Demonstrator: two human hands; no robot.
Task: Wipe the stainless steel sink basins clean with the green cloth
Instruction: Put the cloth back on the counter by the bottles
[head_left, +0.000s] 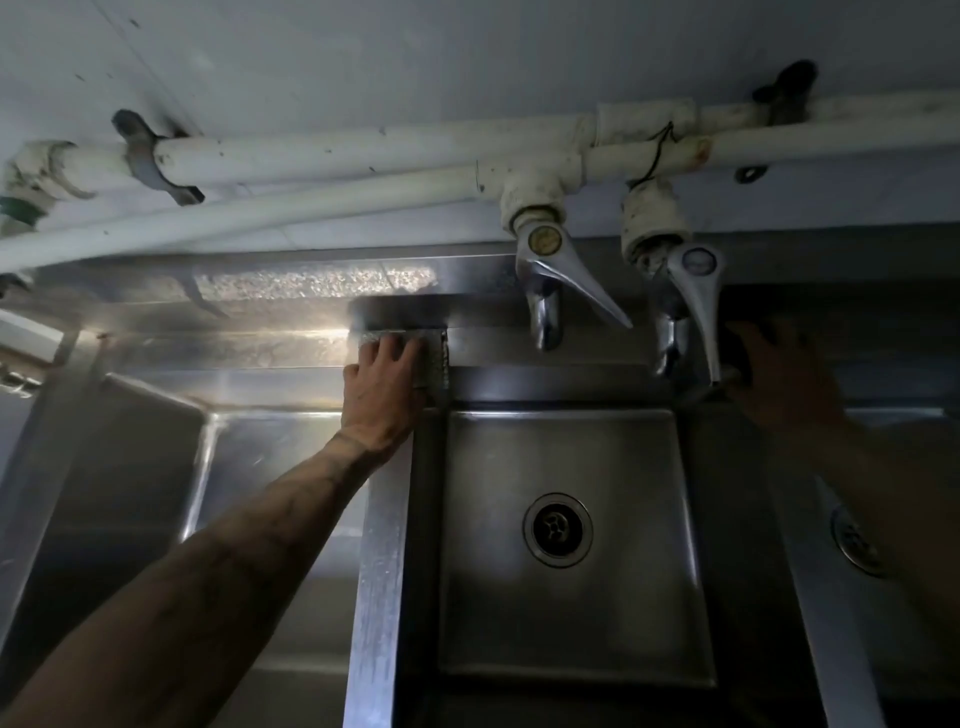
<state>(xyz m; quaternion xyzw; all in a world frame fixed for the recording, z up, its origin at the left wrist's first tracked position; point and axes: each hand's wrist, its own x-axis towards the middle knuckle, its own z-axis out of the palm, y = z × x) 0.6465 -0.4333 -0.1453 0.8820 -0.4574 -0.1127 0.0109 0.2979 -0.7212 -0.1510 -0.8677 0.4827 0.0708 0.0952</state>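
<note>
left hand spread flat, pressing a cloth that looks more pale grey than green in this light, on the back ledge above the middle basin, right hand in shadow past the taps, grip too dark to tell

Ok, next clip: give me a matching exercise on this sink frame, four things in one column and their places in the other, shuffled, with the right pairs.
Things:
1. left hand
2. right hand
3. round drain
4. white pipes

Places:
A. along the wall above the taps
B. in the floor of the middle basin
C. flat on the back ledge at the divider between left and middle basins
D. on the ledge in shadow, just right of the right-hand tap lever

Pairs: 1-C, 2-D, 3-B, 4-A
</note>
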